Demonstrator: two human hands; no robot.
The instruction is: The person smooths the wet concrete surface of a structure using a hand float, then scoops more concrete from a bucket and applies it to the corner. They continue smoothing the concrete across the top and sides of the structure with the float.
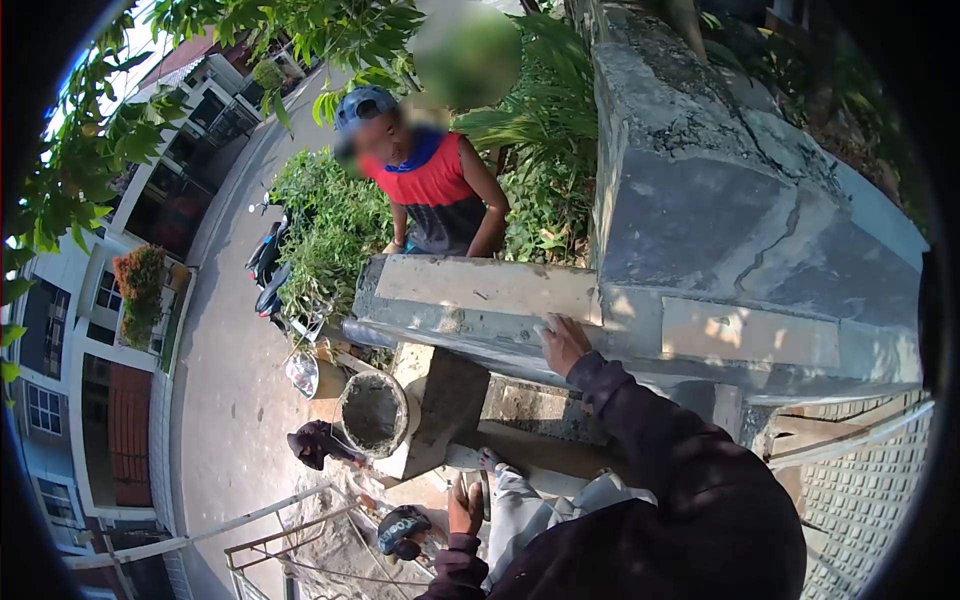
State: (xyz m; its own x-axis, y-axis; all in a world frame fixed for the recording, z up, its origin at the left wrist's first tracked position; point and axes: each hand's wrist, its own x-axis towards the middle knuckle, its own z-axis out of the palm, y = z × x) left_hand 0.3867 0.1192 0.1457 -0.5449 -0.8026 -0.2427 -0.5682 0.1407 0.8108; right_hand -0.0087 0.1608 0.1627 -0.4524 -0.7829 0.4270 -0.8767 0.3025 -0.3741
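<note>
My right hand [565, 343] lies with fingers apart on the edge of the grey concrete wall [470, 322], beside a pale flat strip [490, 284] along its top. Lower down, my left hand [466, 505] is closed near my bent leg, a thin dark curved thing beside its fingers; I cannot tell what it is. A bucket [373, 414] with grey residue round its rim stands on a concrete block [445, 395], between my left hand and the wall. My bare foot [488, 460] rests close to that block.
A person in a red and black sleeveless top [440, 190] is behind the wall. Two people in dark caps are below, one by the bucket [312, 443], one near a sand pile [405, 532]. A metal frame [270, 540] stands there. A cracked pillar [720, 220] rises at right.
</note>
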